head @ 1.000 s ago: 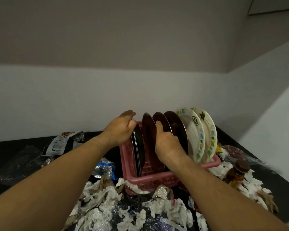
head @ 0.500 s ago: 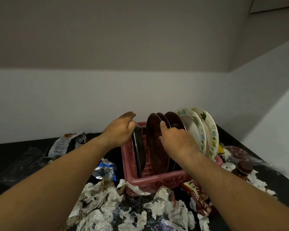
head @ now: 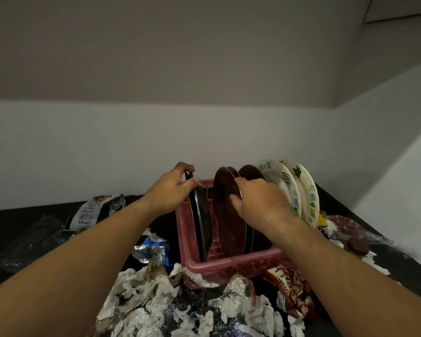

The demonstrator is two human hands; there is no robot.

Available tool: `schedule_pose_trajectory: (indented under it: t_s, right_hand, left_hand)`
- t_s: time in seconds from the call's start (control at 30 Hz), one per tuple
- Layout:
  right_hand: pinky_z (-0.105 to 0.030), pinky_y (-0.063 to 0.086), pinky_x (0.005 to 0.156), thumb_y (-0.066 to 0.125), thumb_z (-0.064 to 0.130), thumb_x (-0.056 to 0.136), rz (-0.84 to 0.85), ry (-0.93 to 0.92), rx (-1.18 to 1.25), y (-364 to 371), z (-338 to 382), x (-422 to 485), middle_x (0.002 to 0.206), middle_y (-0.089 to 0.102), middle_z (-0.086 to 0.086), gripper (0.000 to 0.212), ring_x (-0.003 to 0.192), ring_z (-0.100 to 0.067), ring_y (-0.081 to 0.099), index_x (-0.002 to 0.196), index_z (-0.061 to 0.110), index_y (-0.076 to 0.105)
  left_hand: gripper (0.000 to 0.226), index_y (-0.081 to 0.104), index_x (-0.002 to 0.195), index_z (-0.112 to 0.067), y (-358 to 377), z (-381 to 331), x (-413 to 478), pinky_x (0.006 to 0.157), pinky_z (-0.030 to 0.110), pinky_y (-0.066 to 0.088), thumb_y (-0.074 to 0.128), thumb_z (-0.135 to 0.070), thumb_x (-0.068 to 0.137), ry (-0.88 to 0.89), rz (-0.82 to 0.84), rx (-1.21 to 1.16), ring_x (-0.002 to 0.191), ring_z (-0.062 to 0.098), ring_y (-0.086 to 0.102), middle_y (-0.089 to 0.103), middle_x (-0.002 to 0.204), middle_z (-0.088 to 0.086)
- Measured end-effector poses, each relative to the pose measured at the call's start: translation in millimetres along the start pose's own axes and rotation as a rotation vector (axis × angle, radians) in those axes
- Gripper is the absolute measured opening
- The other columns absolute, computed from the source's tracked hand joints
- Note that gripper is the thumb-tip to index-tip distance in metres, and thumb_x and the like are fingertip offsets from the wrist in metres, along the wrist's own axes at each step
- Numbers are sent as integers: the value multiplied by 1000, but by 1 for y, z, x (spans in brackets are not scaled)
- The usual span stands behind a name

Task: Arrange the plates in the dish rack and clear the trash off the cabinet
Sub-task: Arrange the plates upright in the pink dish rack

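Note:
A pink dish rack (head: pixel 231 263) stands on the black cabinet top (head: pixel 15 227). Upright in it are black plates (head: pixel 201 215) at the left, dark brown plates (head: pixel 225 215) in the middle and two white patterned plates (head: pixel 299 190) at the right. My left hand (head: pixel 170 193) grips the top edge of the black plates. My right hand (head: pixel 260 203) holds the rim of the front brown plates, thumb on the near face. Crumpled white tissues (head: pixel 156 293) and wrappers lie in front of the rack.
A white snack packet (head: pixel 88 212) and clear plastic (head: pixel 27 242) lie at the left. Foil wrapper (head: pixel 153 249) sits beside the rack, a red snack bag (head: pixel 289 288) in front of it. A brown-lidded jar (head: pixel 356 246) lies among tissues at right. Walls close behind and right.
My right hand has shifted right and closed over the brown plates' rim, tilting them rightward. My left hand stays on the black plates. The view has dipped slightly.

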State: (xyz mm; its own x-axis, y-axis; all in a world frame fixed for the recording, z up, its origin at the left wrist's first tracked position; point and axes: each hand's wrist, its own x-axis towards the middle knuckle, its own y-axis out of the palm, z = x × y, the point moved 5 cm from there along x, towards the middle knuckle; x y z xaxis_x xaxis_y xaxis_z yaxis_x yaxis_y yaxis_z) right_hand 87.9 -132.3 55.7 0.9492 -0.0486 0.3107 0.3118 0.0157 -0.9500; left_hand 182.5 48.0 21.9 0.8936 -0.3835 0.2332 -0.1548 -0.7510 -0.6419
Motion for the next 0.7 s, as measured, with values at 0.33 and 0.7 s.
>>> schedule_pose_trajectory:
  t_s: [0.33,0.7]
  right_hand:
    - [-25,50,80,49,50,98,109,-86,658,33,44,-15,116,60,6,47,97,-9,60,138,25,52]
    - [-35,53,59,42,22,101,110,-22,313,29,60,3,91,64,-8,25,76,-23,63,122,12,50]
  left_hand:
    - [35,51,133,-35,1,0,3,70,2,32,47,-41,98,68,-4,-85,113,-3,45,46,137,-17]
    - [40,50,135,-24,-2,-6,-4,70,-1,38,45,-29,96,112,-83,68,80,-14,52,62,110,-7]
